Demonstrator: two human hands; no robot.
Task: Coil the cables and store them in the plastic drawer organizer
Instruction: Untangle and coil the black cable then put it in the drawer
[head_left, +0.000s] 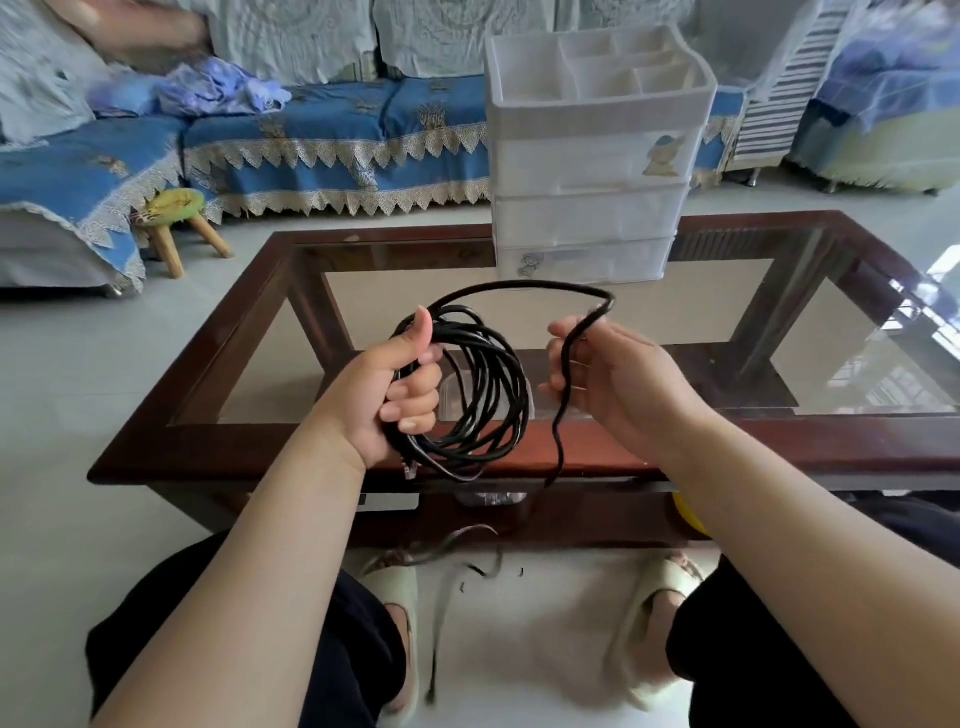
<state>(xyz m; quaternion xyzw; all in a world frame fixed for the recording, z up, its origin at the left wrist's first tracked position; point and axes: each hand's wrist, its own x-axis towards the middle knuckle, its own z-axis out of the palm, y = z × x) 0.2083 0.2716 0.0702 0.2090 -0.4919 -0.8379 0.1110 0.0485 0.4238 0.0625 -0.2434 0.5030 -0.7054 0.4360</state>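
The left hand (400, 400) grips a bundle of black cable (488, 395) loops, its fingers (410, 410) curled tightly round one side of the coil and the thumb pointing up along the top. The loops hang to the right of those fingers, above the near edge of the worktop (571, 452). A clear plug (410, 470) on one cable end dangles just below the left hand. From the top of the coil a single strand arches over to the right hand (608, 384), whose fingers are loosely curled round it; the strand passes through them and drops down past the worktop's edge toward the floor. The white plastic drawer organizer (592, 161) stands on the far side of the worktop, well beyond both hands, its open top divided into compartments and its three drawers closed.
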